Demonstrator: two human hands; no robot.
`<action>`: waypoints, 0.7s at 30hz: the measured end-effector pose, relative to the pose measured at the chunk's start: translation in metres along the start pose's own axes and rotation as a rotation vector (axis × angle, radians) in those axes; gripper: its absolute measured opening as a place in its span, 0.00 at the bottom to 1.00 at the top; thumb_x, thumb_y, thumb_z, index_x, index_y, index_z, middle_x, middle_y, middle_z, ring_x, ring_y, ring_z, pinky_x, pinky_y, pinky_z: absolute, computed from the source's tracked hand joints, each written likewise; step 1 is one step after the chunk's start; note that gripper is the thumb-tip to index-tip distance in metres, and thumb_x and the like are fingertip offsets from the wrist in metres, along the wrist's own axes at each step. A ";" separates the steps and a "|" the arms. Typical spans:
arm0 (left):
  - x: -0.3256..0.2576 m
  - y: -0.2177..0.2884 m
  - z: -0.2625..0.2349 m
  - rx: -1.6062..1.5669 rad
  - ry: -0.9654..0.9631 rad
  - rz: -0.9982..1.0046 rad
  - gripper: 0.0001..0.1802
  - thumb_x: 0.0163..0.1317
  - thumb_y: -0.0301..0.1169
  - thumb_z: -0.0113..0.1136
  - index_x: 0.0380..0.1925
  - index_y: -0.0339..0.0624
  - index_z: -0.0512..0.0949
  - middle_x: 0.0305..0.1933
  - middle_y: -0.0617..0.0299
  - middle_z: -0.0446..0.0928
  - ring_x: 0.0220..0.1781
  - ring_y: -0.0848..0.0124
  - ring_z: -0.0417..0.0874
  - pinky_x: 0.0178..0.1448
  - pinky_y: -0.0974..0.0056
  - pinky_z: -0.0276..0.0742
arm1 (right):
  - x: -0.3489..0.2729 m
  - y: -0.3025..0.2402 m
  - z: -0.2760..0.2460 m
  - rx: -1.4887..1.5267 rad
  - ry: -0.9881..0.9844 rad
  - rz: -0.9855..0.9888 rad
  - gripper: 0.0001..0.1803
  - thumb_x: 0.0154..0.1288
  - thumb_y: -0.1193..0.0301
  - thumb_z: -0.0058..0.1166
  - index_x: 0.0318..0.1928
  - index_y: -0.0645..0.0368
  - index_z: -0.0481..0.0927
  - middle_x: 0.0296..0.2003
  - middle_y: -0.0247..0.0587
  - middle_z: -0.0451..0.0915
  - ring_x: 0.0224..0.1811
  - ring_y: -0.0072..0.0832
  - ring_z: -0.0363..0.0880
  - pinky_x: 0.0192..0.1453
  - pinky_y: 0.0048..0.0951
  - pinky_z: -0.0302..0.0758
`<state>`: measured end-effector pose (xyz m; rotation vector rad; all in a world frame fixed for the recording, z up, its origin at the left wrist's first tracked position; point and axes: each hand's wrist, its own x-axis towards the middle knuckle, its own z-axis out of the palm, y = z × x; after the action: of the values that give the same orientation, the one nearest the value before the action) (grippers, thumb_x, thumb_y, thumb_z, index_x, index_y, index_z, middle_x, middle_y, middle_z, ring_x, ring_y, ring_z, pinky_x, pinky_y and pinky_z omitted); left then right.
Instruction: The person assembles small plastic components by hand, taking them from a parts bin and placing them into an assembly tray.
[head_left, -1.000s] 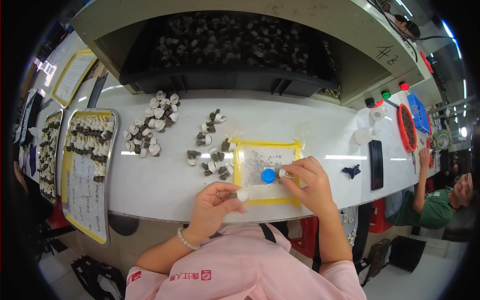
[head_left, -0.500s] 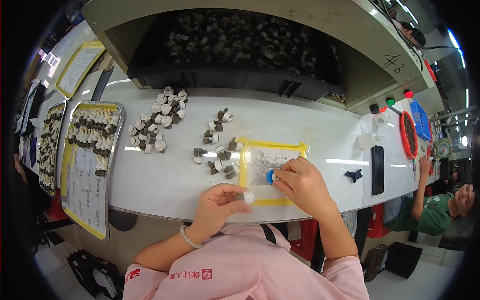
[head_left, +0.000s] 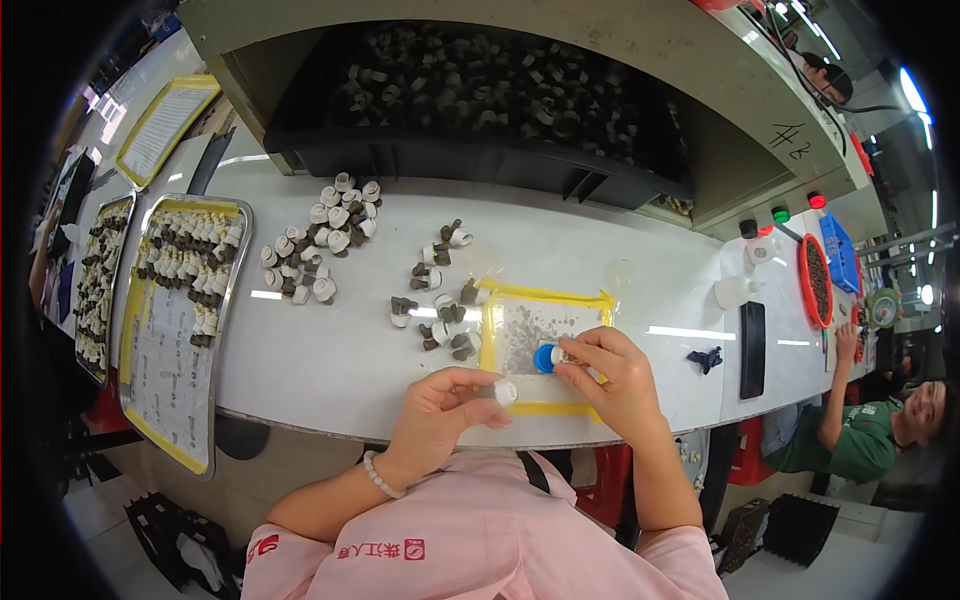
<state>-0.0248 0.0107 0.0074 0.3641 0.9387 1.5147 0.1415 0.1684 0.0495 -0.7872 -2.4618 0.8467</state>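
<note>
My left hand (head_left: pixel 440 412) is closed in a pinch around a small white-capped dark part (head_left: pixel 506 392), its white end facing right. My right hand (head_left: pixel 622 382) pinches a small white piece (head_left: pixel 559 355) at the fingertips, right beside a round blue cap (head_left: pixel 545 358); whether the two are joined I cannot tell. Both hands are over a pale, spotted sheet (head_left: pixel 525 325) framed with yellow tape on the table. Several loose white-and-dark parts (head_left: pixel 437 250) lie just left of the sheet.
A pile of similar parts (head_left: pixel 325 235) lies farther left, beside a metal tray (head_left: pixel 165 390) holding rows of them. A large black bin (head_left: pixel 450 165) full of parts stands at the back. On the right are a black block (head_left: pixel 752 350), a dark scrap (head_left: pixel 705 359) and a red basket (head_left: pixel 816 280).
The right hand has shifted slightly right and down, showing more of the white piece beside the blue cap. The left hand's part has moved slightly right. The whole view has shifted a little.
</note>
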 end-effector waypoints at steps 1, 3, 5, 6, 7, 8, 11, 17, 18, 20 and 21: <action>0.001 -0.001 0.000 -0.014 -0.012 0.005 0.16 0.59 0.19 0.58 0.48 0.31 0.72 0.40 0.49 0.79 0.36 0.63 0.83 0.41 0.63 0.81 | 0.001 0.001 0.000 -0.002 0.001 -0.001 0.12 0.49 0.74 0.65 0.37 0.61 0.83 0.31 0.40 0.78 0.29 0.34 0.77 0.32 0.30 0.75; 0.001 -0.003 -0.001 -0.028 -0.022 0.010 0.16 0.59 0.19 0.58 0.49 0.31 0.72 0.40 0.49 0.79 0.37 0.63 0.83 0.41 0.63 0.81 | 0.001 0.001 0.000 -0.081 -0.017 -0.065 0.12 0.48 0.74 0.65 0.36 0.60 0.83 0.31 0.40 0.78 0.28 0.33 0.77 0.31 0.30 0.74; 0.001 -0.004 -0.001 -0.042 -0.026 0.032 0.15 0.60 0.20 0.57 0.48 0.31 0.73 0.40 0.49 0.79 0.37 0.63 0.83 0.41 0.63 0.81 | -0.001 -0.002 0.001 -0.047 0.015 -0.037 0.12 0.48 0.74 0.65 0.36 0.60 0.83 0.31 0.40 0.78 0.29 0.33 0.77 0.31 0.30 0.74; 0.002 -0.005 -0.001 -0.041 -0.025 0.031 0.15 0.60 0.20 0.57 0.48 0.31 0.73 0.40 0.49 0.79 0.37 0.63 0.83 0.41 0.63 0.81 | -0.002 -0.003 0.001 -0.012 0.047 -0.008 0.12 0.47 0.74 0.65 0.36 0.60 0.83 0.30 0.40 0.78 0.29 0.34 0.77 0.31 0.30 0.74; 0.002 -0.006 -0.001 -0.035 -0.021 0.027 0.15 0.60 0.20 0.57 0.48 0.31 0.73 0.40 0.49 0.79 0.37 0.63 0.83 0.41 0.63 0.81 | -0.002 -0.001 0.001 -0.010 0.047 -0.007 0.12 0.47 0.74 0.65 0.36 0.60 0.83 0.30 0.40 0.78 0.29 0.34 0.77 0.31 0.30 0.74; 0.002 -0.006 -0.002 -0.029 -0.020 0.022 0.15 0.60 0.20 0.57 0.48 0.31 0.73 0.40 0.49 0.79 0.37 0.63 0.83 0.41 0.63 0.81 | -0.001 0.001 0.001 -0.060 0.024 -0.039 0.13 0.47 0.74 0.65 0.36 0.60 0.83 0.30 0.40 0.78 0.29 0.34 0.77 0.31 0.30 0.74; 0.002 -0.007 -0.003 -0.039 -0.025 0.031 0.15 0.60 0.20 0.57 0.47 0.31 0.73 0.40 0.49 0.79 0.37 0.63 0.83 0.42 0.63 0.81 | -0.003 -0.003 0.002 -0.068 0.040 -0.046 0.13 0.46 0.74 0.66 0.36 0.60 0.83 0.30 0.40 0.78 0.28 0.34 0.77 0.30 0.30 0.74; 0.002 -0.008 -0.004 -0.020 -0.039 0.039 0.14 0.60 0.20 0.58 0.47 0.31 0.73 0.41 0.49 0.79 0.38 0.62 0.84 0.42 0.63 0.82 | -0.002 -0.001 0.004 -0.045 0.052 -0.030 0.14 0.47 0.76 0.65 0.38 0.60 0.83 0.31 0.40 0.78 0.30 0.32 0.77 0.32 0.28 0.74; 0.002 -0.008 -0.004 -0.020 -0.036 0.036 0.14 0.60 0.20 0.58 0.47 0.31 0.73 0.41 0.49 0.79 0.38 0.62 0.84 0.42 0.63 0.82 | -0.003 -0.004 0.003 0.050 0.082 0.011 0.14 0.47 0.77 0.65 0.39 0.60 0.83 0.31 0.40 0.78 0.30 0.31 0.78 0.33 0.26 0.74; 0.002 -0.007 -0.003 -0.014 -0.036 0.032 0.14 0.60 0.20 0.57 0.46 0.30 0.73 0.41 0.48 0.79 0.37 0.62 0.84 0.42 0.62 0.83 | -0.003 -0.010 0.000 0.208 0.059 0.063 0.15 0.48 0.77 0.65 0.40 0.60 0.83 0.32 0.40 0.78 0.31 0.28 0.77 0.35 0.25 0.74; 0.003 -0.006 -0.003 -0.013 -0.036 0.030 0.14 0.60 0.20 0.57 0.46 0.30 0.73 0.41 0.48 0.79 0.37 0.62 0.84 0.42 0.62 0.83 | -0.003 -0.012 -0.001 0.364 0.037 0.113 0.15 0.50 0.78 0.65 0.42 0.60 0.83 0.33 0.39 0.79 0.32 0.25 0.77 0.36 0.24 0.74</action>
<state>-0.0229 0.0117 0.0002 0.3960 0.8986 1.5358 0.1401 0.1591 0.0571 -0.8021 -2.1557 1.2633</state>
